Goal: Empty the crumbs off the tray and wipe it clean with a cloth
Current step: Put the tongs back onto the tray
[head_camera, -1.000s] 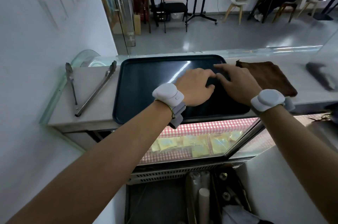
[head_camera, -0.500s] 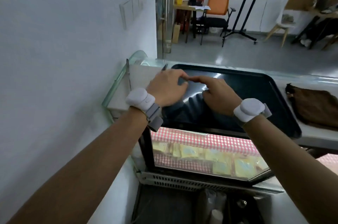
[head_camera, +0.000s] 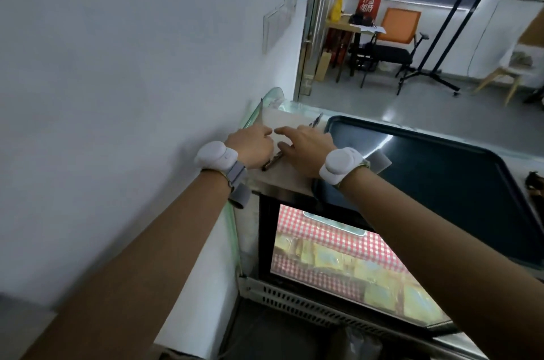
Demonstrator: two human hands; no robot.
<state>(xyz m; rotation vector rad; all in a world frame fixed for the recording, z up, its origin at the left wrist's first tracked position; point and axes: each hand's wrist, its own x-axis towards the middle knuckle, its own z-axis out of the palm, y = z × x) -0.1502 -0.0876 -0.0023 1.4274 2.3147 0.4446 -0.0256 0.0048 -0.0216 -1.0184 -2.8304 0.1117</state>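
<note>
The dark tray (head_camera: 441, 177) lies flat on top of the display case, its surface glossy and bare where I can see it. At the far right edge a bit of the brown cloth (head_camera: 534, 183) shows. My left hand (head_camera: 250, 147) and my right hand (head_camera: 306, 150) hover palm down over the pale countertop (head_camera: 282, 180) just left of the tray, fingertips almost meeting. Metal tongs (head_camera: 272, 164) lie under them, one end poking out between the wrists. Neither hand visibly grips anything.
A white wall runs close along the left. The curved glass edge (head_camera: 273, 94) of the case stands behind the hands. Below the counter, the lit case (head_camera: 338, 256) holds wrapped goods on a red checked lining. Beyond are chairs and a screen stand.
Both hands have slid left, off the tray's surface and onto the countertop over the tongs. My view has swung left too, so the cloth is nearly out of frame.
</note>
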